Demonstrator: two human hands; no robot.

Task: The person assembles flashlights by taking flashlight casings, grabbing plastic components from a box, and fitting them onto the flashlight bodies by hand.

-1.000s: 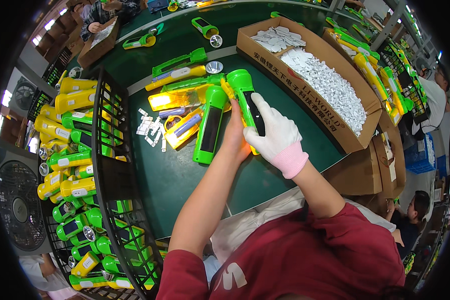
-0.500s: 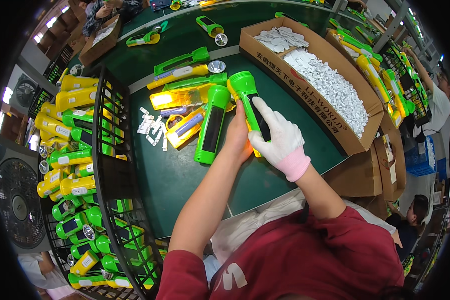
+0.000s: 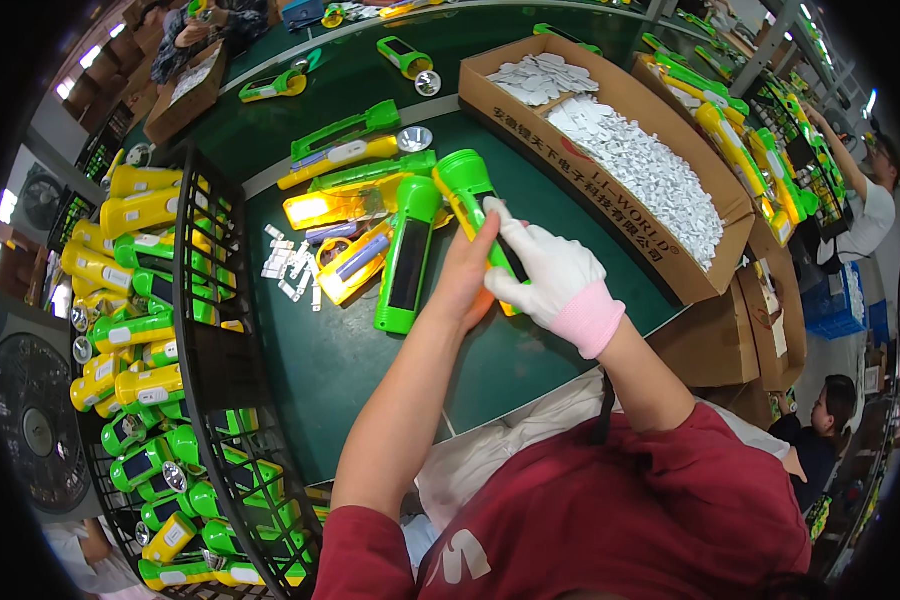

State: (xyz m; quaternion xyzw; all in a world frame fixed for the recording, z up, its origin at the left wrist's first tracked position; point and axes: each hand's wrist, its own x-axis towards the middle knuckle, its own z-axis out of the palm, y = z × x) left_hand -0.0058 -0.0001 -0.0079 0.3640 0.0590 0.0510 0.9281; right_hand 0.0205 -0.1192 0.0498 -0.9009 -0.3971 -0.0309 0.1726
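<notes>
Left hand [image 3: 467,278] — bare, palm turned inward — cups the near end of a green plastic flashlight with a dark panel along its body [image 3: 475,205], thumb and fingers wrapped round the lower part of the casing. Right hand [image 3: 543,272], in a white knit glove with a pink cuff, presses down on the same flashlight from the right, its index finger extended along the dark panel; whether the remaining gloved fingers close fully beneath the casing cannot be judged from this angle. The flashlight is held just above the dark green work table [image 3: 350,370], its round head pointing away from the person. Just to its left lies a second green flashlight [image 3: 407,255], flat on the table, beside a cluster of yellow flashlight half-shells [image 3: 340,215] and a scatter of small white parts [image 3: 288,265]. A black wire rack [image 3: 210,330] at far left holds rows of finished yellow and green flashlights. An open brown cardboard box of small white pieces [image 3: 630,160] stands to the right.
</notes>
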